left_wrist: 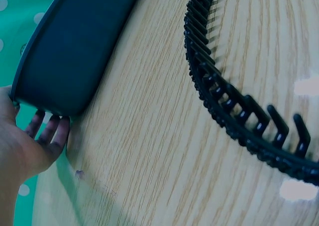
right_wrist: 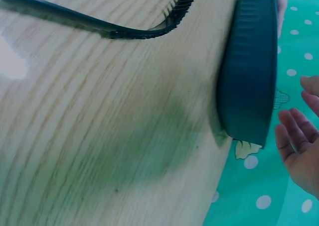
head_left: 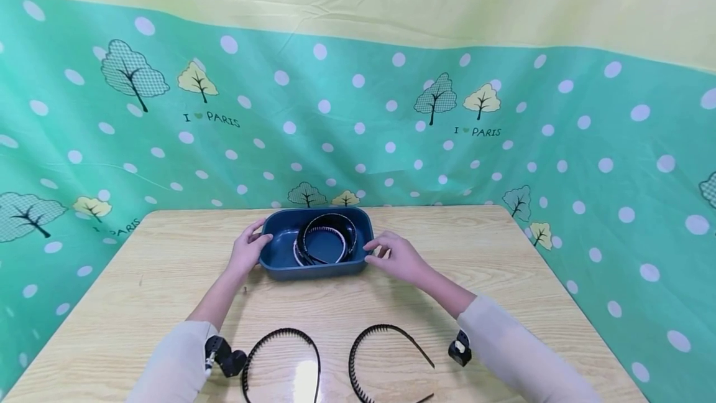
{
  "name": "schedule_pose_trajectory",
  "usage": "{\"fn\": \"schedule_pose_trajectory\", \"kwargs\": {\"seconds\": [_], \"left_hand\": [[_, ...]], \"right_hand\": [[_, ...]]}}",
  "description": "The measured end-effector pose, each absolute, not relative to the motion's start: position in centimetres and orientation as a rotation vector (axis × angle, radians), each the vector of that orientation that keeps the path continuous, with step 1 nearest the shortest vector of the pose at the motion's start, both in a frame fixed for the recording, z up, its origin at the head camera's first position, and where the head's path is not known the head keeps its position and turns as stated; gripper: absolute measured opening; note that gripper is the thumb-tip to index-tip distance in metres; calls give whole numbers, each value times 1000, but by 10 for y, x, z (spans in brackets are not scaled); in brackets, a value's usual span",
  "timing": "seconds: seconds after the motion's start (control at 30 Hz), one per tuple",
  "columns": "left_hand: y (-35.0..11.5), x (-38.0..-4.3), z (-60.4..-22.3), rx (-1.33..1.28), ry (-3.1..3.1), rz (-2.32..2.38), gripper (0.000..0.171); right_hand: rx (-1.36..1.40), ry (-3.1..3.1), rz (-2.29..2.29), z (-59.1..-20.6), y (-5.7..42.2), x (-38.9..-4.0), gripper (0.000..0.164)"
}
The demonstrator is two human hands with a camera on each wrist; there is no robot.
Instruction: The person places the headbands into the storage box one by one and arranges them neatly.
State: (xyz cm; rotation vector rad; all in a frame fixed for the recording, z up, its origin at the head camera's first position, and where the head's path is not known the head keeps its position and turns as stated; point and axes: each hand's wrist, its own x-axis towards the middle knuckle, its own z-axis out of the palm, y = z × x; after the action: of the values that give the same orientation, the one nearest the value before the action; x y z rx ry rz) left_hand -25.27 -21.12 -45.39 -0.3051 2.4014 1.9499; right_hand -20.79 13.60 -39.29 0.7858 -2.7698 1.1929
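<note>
A dark blue plastic bin [head_left: 316, 272] stands toward the far edge of the table, with several headbands [head_left: 353, 238] lying in it, black ones and a pale pink toothed one. At its left end, my left hand [head_left: 245, 254] grips the wall, thumb over the rim and fingers along the outside; the left wrist view shows those fingers against the end of the bin [left_wrist: 75, 52]. My right hand [head_left: 399, 258] is by the bin's right end, fingers loosely bent. In the right wrist view a small gap separates this hand [right_wrist: 301, 146] from the bin [right_wrist: 249, 71].
Two black toothed headbands lie on the wooden table [head_left: 168, 285] nearer to me, the left headband [head_left: 285, 332] below my left forearm's side and the right headband [head_left: 353, 359] with its ends pointing right. A patterned green cloth [head_left: 335, 142] hangs behind the table.
</note>
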Motion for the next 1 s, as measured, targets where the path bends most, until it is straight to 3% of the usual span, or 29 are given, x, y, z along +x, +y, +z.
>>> {"fn": "schedule_pose_trajectory", "kwargs": {"seconds": [1.0], "left_hand": [[-211, -252, -453, -302, 2413, 1934, 56]], "right_hand": [[1211, -3083, 1075, -410, 138, -178, 20]]}}
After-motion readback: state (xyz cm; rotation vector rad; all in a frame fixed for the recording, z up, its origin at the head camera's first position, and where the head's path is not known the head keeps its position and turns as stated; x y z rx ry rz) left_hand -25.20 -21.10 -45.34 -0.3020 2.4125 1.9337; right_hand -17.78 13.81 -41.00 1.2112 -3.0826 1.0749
